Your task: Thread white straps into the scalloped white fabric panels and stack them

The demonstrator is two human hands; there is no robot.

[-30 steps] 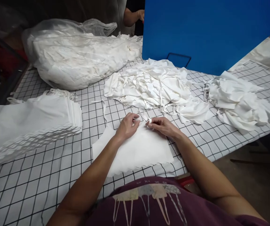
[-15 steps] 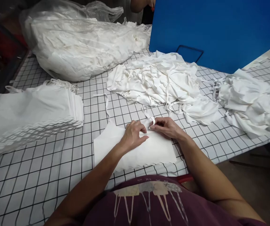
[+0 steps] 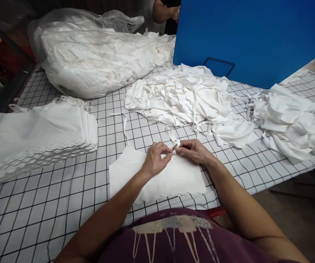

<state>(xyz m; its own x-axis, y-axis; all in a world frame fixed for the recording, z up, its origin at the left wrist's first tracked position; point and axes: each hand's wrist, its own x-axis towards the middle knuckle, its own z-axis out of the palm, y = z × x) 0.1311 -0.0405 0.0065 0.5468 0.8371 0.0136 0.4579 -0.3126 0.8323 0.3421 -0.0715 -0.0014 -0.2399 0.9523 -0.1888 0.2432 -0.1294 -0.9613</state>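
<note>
A white strappy top [image 3: 184, 179], seemingly a camisole, lies flat in front of me with its wavy hem towards my body. My right hand [image 3: 194, 150] pinches one of its narrow shoulder straps [image 3: 178, 143] near the top edge, where the strap bends into a small loop. Against it, my left hand [image 3: 157, 157] has thumb and fingertips closed on the strap's end, by a small pale fitting that is too small to make out clearly. The other strap [image 3: 124, 126] trails loose across the tablecloth on the left.
On the checked tablecloth [image 3: 64, 204], a neat stack of white tops [image 3: 44, 122] stands left. Loose white garments form one heap [image 3: 179, 95] ahead and another [image 3: 294, 120] at right. Behind are a stuffed clear plastic bag [image 3: 97, 58], a blue board [image 3: 250, 40] and another person's hand [image 3: 175, 13].
My left fingers have closed and moved right to meet the strap at my right fingertips. A hand has appeared at the far right edge, and the view has tipped slightly.
</note>
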